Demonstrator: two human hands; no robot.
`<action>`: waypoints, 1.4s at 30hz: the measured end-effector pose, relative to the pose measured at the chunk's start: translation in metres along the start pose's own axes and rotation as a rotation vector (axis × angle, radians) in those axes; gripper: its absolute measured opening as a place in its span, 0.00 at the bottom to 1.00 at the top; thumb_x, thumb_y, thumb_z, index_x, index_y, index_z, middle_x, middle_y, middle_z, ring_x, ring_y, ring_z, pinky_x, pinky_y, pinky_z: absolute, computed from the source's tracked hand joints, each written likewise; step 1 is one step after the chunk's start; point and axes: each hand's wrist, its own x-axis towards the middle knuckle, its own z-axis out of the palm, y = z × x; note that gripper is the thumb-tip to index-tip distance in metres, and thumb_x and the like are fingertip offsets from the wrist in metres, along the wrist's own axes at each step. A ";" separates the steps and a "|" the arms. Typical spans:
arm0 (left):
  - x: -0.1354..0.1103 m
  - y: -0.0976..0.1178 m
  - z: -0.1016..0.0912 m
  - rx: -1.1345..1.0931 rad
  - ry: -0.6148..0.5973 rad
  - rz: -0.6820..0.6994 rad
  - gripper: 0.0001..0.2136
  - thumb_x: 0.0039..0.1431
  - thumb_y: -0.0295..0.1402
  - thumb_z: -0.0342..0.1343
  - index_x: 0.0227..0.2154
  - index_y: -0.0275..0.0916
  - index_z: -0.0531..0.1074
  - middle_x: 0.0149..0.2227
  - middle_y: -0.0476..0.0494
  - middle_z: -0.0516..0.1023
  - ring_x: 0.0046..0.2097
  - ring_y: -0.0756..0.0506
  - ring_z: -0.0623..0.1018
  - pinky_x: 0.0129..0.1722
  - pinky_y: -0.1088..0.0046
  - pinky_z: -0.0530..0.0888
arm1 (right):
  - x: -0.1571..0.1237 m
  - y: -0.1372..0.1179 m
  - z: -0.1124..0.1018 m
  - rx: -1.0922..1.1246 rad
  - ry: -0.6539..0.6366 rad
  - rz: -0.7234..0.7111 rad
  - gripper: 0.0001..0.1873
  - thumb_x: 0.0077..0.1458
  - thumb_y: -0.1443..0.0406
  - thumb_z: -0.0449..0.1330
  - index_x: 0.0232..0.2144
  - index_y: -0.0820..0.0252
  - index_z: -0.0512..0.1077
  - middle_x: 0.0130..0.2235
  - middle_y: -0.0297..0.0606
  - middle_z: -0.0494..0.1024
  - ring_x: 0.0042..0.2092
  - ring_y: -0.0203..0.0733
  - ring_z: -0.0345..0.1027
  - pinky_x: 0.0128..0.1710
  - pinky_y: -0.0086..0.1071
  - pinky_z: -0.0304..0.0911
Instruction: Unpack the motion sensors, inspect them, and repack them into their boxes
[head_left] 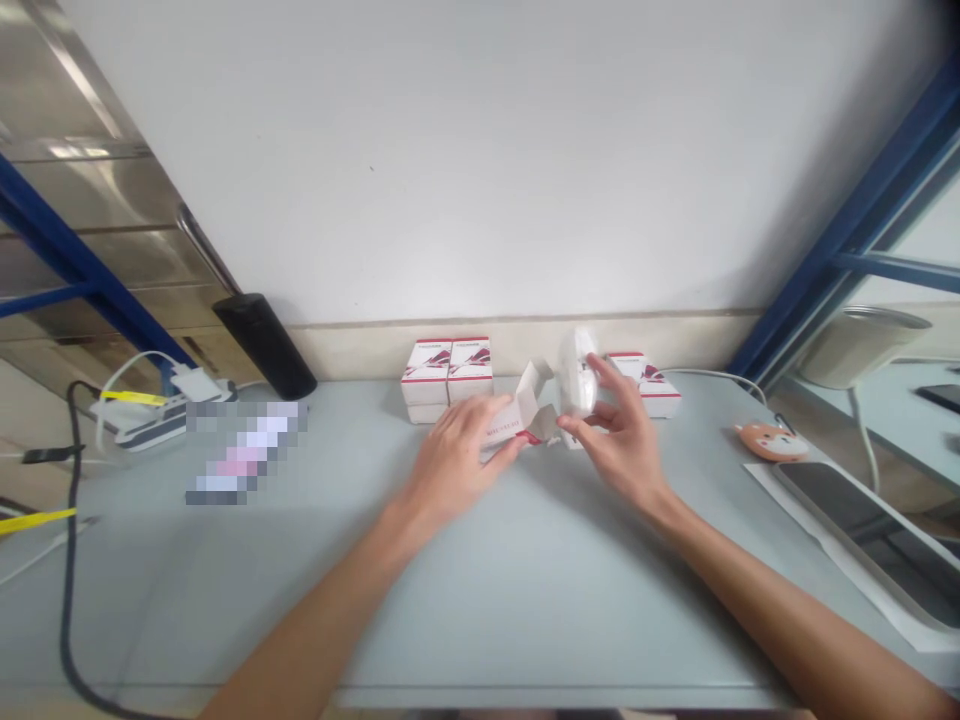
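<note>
Now | left hand (454,460) grips open carton (521,415) | right hand (619,425) clasps white oval device (577,375), long axis upright | hands just apart

Bright, even light; warped edges

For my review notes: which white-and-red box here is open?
The white-and-red cardboard box at the left hand, its end flaps raised; the other boxes against the wall are closed.

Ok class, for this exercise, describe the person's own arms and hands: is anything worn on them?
The left hand and right hand are bare, with no gloves or rings showing. The left forearm and right forearm are bare too, with no sleeves, watch or bands in view.
</note>
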 end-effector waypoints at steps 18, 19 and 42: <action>-0.005 0.020 0.007 -0.002 0.148 0.174 0.25 0.67 0.39 0.62 0.64 0.43 0.64 0.52 0.38 0.83 0.51 0.39 0.83 0.50 0.62 0.81 | -0.008 -0.005 0.003 -0.301 -0.001 -0.353 0.38 0.57 0.48 0.70 0.67 0.40 0.66 0.46 0.41 0.67 0.43 0.47 0.65 0.51 0.50 0.74; -0.005 0.020 0.008 0.000 0.162 0.181 0.25 0.67 0.38 0.62 0.63 0.43 0.65 0.52 0.38 0.83 0.51 0.40 0.84 0.50 0.63 0.81 | -0.007 -0.005 0.003 -0.306 -0.003 -0.366 0.38 0.57 0.48 0.70 0.67 0.40 0.66 0.46 0.41 0.66 0.44 0.47 0.65 0.51 0.50 0.75; -0.012 0.026 0.020 -0.313 0.170 -0.157 0.24 0.66 0.40 0.62 0.62 0.45 0.67 0.59 0.41 0.79 0.58 0.40 0.80 0.56 0.63 0.78 | -0.011 -0.020 0.003 -0.268 -0.155 -0.316 0.27 0.65 0.50 0.62 0.65 0.38 0.71 0.52 0.42 0.61 0.51 0.49 0.64 0.57 0.49 0.69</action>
